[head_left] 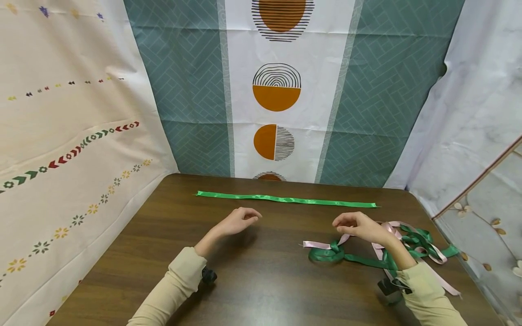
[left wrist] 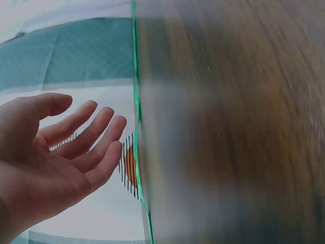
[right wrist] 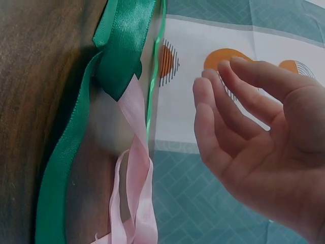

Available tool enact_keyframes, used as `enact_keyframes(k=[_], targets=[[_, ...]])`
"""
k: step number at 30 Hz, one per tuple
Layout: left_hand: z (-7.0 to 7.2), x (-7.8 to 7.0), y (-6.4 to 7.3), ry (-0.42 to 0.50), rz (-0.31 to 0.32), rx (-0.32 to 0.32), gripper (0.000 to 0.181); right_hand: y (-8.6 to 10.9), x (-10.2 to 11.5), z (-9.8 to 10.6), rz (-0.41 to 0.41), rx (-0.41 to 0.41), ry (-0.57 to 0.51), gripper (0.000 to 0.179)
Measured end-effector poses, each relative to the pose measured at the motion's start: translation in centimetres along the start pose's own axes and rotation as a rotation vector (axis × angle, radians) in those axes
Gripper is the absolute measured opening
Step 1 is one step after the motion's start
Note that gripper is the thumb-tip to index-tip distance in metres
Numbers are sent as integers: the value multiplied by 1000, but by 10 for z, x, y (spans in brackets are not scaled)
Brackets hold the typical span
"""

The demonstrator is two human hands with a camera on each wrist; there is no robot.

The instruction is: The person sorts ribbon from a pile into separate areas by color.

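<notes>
A bright green ribbon [head_left: 281, 199] lies stretched nearly straight across the far part of the table. Nearer and to the right, a dark green ribbon [head_left: 367, 261] and a pink ribbon [head_left: 316, 245] lie looped together in a loose tangle. My left hand [head_left: 236, 221] hovers over the table left of centre, in front of the bright ribbon, its fingers loosely bent around nothing. Above the tangle is my right hand [head_left: 363, 226], also holding nothing; it hides part of the pink ribbon. In the right wrist view the dark green ribbon [right wrist: 119, 56] shows beside the relaxed fingers.
The brown wooden table [head_left: 261, 290] meets a teal and white patterned curtain [head_left: 277, 108] at its far edge. An embroidered cream cloth [head_left: 73, 149] hangs at the left, a pale marbled cloth [head_left: 469, 117] at the right. Dark wrist cameras sit under both sleeves.
</notes>
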State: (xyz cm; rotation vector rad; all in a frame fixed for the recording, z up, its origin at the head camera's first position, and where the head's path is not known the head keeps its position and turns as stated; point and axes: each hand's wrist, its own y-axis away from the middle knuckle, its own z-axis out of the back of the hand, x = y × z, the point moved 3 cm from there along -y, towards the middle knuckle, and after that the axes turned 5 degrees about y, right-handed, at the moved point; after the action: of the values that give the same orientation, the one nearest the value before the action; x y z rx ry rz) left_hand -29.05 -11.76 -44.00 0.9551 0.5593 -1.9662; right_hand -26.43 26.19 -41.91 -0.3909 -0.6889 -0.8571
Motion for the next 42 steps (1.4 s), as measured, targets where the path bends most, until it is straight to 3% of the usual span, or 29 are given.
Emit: enact_keyframes(k=[10,19,29,34,39,42], targets=[[-19,-18,-5,54,-31,126,30,0,8,-11,34,178,-66,23],[-46,-40,-13,52,-93,236,30,2,12,-26,45,346,-25,23],[-73,-48,-20,4,-155,302,29,0,14,-42,44,391,31,18],[-83,-57,-19,2,-189,369,35,-1,17,-45,56,405,-23,7],[-95,-73,-19,5,-280,453,42,-3,30,-32,160,395,-95,10],[-97,-88,-20,100,-348,477,34,-3,40,-21,224,381,-155,11]])
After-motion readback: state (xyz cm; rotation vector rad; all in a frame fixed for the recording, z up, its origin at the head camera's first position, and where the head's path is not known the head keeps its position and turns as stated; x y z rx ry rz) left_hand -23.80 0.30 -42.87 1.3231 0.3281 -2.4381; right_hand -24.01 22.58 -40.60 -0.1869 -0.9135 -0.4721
